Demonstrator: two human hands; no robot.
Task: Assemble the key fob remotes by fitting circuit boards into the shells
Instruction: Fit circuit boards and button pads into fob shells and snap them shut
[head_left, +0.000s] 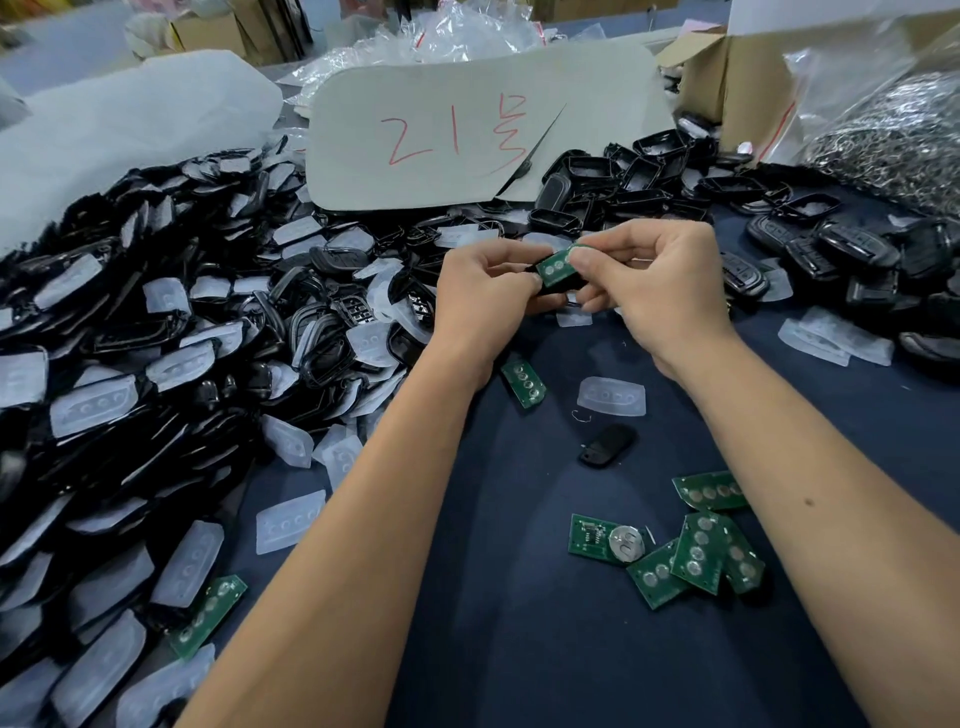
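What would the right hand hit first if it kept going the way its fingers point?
Most likely the left hand: the right hand has its fingers aimed leftward at it across the green circuit board and black shell both hold. Depth is unclear.

Even, soft overhead light; edges bend outward, and the far background looks slightly blurred.

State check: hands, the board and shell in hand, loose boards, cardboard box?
left hand: grips black shell
right hand: pinches green circuit board
green circuit board: on the shell, not visibly seated
black shell: held, mostly hidden
loose circuit boards: overlapping on the cloth
cardboard box: flaps open
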